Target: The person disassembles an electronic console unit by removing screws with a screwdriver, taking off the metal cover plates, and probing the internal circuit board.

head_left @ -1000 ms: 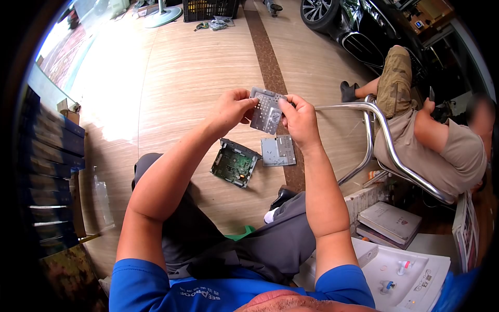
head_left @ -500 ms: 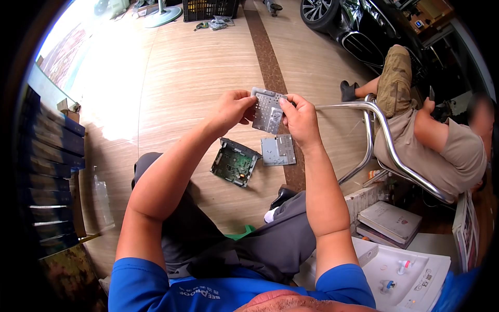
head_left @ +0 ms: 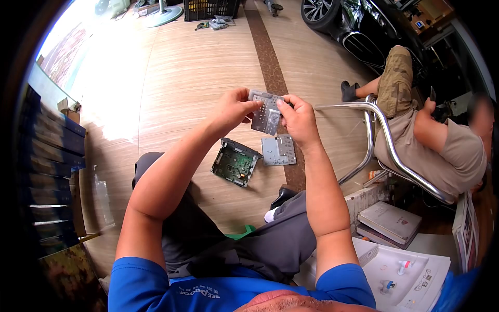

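Between my two hands is a grey perforated metal cover plate [head_left: 266, 115], held up above the floor. My left hand [head_left: 236, 108] pinches its left edge, the thumb lying across the holed face. On the right edge, my right hand [head_left: 299, 115] grips it with the thumb on top near the upper corner. Below, on the floor, lies an opened electronic unit [head_left: 235, 164] with a green circuit board in a dark metal frame. A second flat metal panel [head_left: 278, 150] lies just right of that unit, nearly under the held plate.
A chrome-framed chair [head_left: 387, 122] and a seated person [head_left: 431, 140] are to the right. Books [head_left: 390, 222] and a white water-dispenser panel [head_left: 403, 270] are at lower right. Blue boxes [head_left: 49, 166] line the left. A black car [head_left: 358, 36] and a black crate [head_left: 210, 9] stand farther off.
The cover plate has tilted and shifted slightly to the left in my hands. My left thumb has slid farther onto its face.
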### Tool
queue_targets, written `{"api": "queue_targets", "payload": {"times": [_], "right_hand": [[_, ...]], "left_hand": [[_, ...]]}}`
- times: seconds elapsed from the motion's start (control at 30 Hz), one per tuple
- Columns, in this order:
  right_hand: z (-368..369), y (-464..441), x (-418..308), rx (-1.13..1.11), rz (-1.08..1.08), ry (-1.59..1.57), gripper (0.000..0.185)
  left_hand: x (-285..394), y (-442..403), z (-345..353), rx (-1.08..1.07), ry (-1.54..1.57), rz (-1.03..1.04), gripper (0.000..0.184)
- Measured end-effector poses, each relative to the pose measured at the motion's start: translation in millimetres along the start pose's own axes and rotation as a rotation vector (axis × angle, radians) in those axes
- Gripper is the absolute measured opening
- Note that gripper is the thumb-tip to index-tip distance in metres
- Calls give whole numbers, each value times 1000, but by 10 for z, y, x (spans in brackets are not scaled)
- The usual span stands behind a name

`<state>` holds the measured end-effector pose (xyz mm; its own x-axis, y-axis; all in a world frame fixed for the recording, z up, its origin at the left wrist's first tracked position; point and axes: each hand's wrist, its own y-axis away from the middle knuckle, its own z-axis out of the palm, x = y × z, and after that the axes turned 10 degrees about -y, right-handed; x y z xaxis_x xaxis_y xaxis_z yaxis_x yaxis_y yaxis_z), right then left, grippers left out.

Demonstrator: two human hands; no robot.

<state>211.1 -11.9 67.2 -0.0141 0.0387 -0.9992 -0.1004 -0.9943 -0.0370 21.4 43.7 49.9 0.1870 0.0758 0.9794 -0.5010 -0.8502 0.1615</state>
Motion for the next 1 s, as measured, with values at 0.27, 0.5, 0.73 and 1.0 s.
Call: {"api": "queue_targets", "payload": {"times": [0.27, 0.5, 0.73, 1.0], "right_hand": [[17, 14, 5, -23, -8, 35, 16], [13, 7, 21, -16, -8, 23, 16], [42, 27, -47, 28, 21, -51, 21], [5, 18, -61, 33, 38, -75, 25]], "left_hand": [[-71, -35, 36, 30, 37, 26, 18], [-115, -66, 37, 19, 189, -17, 19], [-53, -29, 16, -3, 347, -73, 18], [-53, -96, -97, 154, 613, -39, 12]]}}
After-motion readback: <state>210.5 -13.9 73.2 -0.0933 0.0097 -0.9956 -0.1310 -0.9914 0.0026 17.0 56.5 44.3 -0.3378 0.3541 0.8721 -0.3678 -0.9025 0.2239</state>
